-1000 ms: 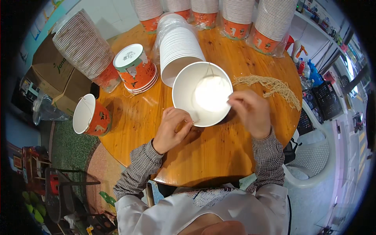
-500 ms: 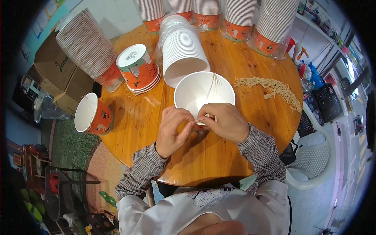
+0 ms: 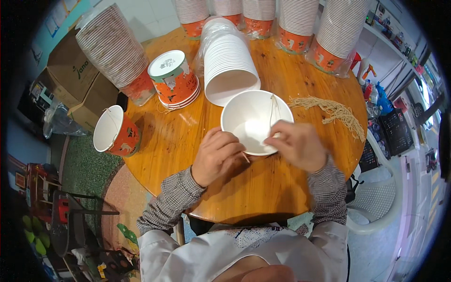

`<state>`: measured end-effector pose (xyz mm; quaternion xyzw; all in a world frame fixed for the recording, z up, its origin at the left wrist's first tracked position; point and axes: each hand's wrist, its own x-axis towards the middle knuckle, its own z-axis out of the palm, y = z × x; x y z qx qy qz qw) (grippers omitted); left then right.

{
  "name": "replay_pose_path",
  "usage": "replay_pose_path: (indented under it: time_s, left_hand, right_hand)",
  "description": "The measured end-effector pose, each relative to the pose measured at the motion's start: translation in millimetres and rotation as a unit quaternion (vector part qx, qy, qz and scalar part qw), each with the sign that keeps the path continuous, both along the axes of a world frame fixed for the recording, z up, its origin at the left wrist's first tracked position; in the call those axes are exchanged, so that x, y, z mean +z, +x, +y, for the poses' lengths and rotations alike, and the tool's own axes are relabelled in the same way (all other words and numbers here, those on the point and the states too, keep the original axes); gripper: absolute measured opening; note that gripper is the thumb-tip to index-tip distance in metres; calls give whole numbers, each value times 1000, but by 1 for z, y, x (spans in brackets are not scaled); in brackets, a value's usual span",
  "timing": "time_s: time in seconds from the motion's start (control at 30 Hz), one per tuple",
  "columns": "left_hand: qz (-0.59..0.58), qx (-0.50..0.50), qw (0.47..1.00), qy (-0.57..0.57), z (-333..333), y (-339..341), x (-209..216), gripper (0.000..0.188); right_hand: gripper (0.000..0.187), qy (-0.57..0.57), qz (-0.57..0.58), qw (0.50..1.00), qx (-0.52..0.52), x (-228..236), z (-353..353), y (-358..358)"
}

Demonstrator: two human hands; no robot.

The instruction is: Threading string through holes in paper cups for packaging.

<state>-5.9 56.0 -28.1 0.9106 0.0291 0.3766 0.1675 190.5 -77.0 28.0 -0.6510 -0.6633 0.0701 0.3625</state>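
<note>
A white-lined paper bucket (image 3: 253, 105) stands upright before me, its open mouth tilted toward me. A thin tan string (image 3: 272, 109) hangs inside its far right wall. My left hand (image 3: 217, 157) is closed at the bucket's near left rim, and a short string end (image 3: 246, 158) shows beside its fingertips. Over the near right rim is my right hand (image 3: 300, 144), blurred, its fingers pinched together just inside the mouth. What they pinch is too small to make out. A loose bundle of tan strings (image 3: 336, 113) lies to the right.
Behind the bucket lies a nested stack of paper buckets (image 3: 228, 61). An orange bucket with a string (image 3: 127, 136) tilts at the left edge, near upside-down buckets (image 3: 174, 87). Several wrapped stacks (image 3: 293, 42) line the wooden table's (image 3: 244, 202) back; a white chair (image 3: 383, 188) stands right.
My hands, pinched together at the near rim before, have separated. The right hand has moved right and over the bucket's mouth; the left stays at the rim. The view has shifted slightly.
</note>
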Motion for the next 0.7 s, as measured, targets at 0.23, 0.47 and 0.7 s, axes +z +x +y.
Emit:
replay_pose_path:
  time_s: [0.23, 0.47, 0.7]
  left_hand:
    - [5, 69, 994, 84, 9, -16, 2, 19]
    - [14, 109, 987, 114, 14, -20, -1, 18]
    - [-79, 192, 966, -152, 29, -54, -3, 11]
  right_hand:
    - [24, 52, -162, 984, -44, -23, -15, 36]
    - [39, 88, -239, 966, 49, -81, -6, -39]
    - [36, 264, -153, 952, 8, -59, 6, -22]
